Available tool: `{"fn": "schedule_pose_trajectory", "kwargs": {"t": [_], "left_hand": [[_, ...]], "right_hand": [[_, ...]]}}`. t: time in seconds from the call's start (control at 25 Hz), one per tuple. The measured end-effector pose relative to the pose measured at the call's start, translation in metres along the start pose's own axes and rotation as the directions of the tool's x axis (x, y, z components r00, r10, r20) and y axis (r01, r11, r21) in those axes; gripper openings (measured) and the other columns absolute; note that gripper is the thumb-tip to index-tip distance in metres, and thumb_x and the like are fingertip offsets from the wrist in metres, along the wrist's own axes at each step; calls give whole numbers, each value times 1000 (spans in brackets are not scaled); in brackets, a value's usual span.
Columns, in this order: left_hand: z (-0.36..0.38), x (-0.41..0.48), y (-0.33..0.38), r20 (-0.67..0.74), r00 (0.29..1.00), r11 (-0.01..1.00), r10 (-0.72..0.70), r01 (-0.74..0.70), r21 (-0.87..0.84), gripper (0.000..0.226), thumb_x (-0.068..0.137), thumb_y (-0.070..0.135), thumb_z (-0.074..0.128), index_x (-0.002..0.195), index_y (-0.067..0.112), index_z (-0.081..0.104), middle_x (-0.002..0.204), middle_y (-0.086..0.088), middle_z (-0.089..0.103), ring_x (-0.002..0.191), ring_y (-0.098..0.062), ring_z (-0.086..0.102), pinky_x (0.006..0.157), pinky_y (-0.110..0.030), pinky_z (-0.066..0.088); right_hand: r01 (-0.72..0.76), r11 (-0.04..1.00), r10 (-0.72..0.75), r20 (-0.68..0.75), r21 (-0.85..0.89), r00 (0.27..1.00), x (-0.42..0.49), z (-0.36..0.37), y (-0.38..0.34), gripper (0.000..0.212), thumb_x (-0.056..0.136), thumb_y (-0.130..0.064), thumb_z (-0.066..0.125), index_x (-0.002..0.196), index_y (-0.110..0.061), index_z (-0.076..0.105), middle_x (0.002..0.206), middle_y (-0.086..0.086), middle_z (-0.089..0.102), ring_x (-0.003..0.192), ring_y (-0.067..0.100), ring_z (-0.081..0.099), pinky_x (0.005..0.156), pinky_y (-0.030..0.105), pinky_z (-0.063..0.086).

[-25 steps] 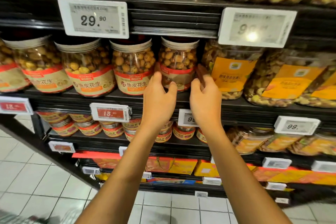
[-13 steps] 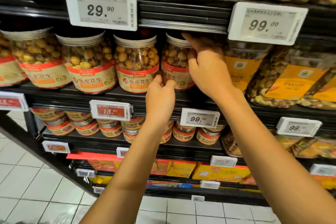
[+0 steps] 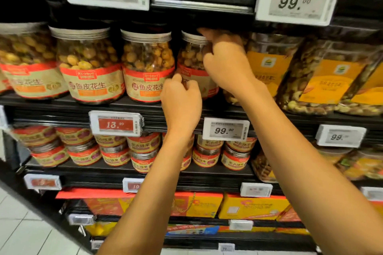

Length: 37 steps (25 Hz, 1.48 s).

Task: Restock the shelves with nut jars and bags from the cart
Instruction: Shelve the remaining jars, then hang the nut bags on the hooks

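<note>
Head view:
Jar [image 3: 191, 62]: I see clear round plastic with a ribbed silver lid and tan nuts inside, standing on the black shelf [image 3: 62, 101], fourth in its row.
Writing: neighbouring labels read 鱼皮花生; tags read 29.90, 99.00, 13.90.
Right hand [image 3: 226, 64]: fingers curled over the jar's lid and shoulder.
Left hand [image 3: 181, 103]: fingers bent against its lower label.

Two bare forearms came into the picture from the lower edge, and no sleeve covered them up to the point where the frame cut them off. The left hand [image 3: 181, 101] and the right hand [image 3: 224, 62] were both bare, with no glove on them. On the wrists and on the fingers that showed, there was no watch, band or ring.
</note>
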<state>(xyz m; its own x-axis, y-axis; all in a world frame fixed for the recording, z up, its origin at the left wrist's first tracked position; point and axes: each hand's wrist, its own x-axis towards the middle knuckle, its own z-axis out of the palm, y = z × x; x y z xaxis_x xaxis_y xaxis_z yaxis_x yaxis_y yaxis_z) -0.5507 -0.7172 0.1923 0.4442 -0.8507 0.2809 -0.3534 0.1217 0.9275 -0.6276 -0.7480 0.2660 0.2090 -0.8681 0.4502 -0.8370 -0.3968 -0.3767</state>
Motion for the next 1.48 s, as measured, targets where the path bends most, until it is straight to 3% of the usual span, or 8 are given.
{"fn": "schedule_pose_trajectory", "kwargs": {"t": [0.12,0.32,0.6,0.8,0.92,1.08,1.32,1.48], "left_hand": [[-9,-18,-3,46,996,997,77,-77,-16,48,94,14,46,141,7,39,137,-9,45,126,-22,45,105,-23,30],[-26,-40,-17,95,981,983,171,-164,-79,50,95,16,48,144,15,37,133,7,42,126,-8,41,111,-31,33],[-35,-19,-19,98,991,993,86,-77,-88,49,94,8,45,142,16,40,144,6,43,125,1,38,107,-20,30],[-25,-26,-15,127,990,994,57,-45,-100,52,93,5,46,144,14,36,147,1,38,135,-9,35,114,-35,30],[-30,-38,-16,159,981,990,112,-97,-103,54,92,9,47,144,16,35,144,4,39,133,-7,36,114,-31,30],[-32,-22,-20,139,990,979,4,24,-200,53,91,1,47,142,15,40,144,3,43,131,-10,42,111,-29,34],[-40,-25,-26,168,984,979,67,-32,-199,46,92,-1,46,136,15,49,135,3,50,124,-2,47,102,-12,37],[-71,-22,-36,-59,997,978,-48,35,-207,39,92,-1,46,124,18,58,124,1,59,110,1,55,92,-10,41]], "right_hand": [[116,993,-117,-163,-13,980,-16,-6,2,24,91,-10,41,78,0,58,75,6,55,71,22,51,59,23,29],[226,971,-232,-81,-78,969,-27,-18,4,41,92,-11,40,130,-11,53,112,17,63,106,28,56,77,24,34],[95,951,46,-439,294,897,-78,5,24,32,90,-1,42,115,-3,61,104,1,57,98,5,49,83,3,32],[-166,814,253,-84,556,964,-106,41,28,34,97,-12,42,130,-11,53,133,2,51,118,3,45,94,-2,29],[-264,751,353,-31,606,935,-87,31,37,35,99,-24,39,130,-15,53,131,0,55,120,10,50,107,30,39],[-223,728,346,-66,648,936,-82,31,41,34,98,-26,39,125,-15,57,124,-2,59,116,11,55,101,39,45],[-150,778,331,-195,609,923,-89,32,33,25,98,-15,41,113,-18,61,115,0,57,107,10,57,93,20,44],[166,840,17,-331,516,943,-78,19,-11,28,93,-10,41,108,-10,64,109,-3,59,104,1,53,91,10,41]]}}
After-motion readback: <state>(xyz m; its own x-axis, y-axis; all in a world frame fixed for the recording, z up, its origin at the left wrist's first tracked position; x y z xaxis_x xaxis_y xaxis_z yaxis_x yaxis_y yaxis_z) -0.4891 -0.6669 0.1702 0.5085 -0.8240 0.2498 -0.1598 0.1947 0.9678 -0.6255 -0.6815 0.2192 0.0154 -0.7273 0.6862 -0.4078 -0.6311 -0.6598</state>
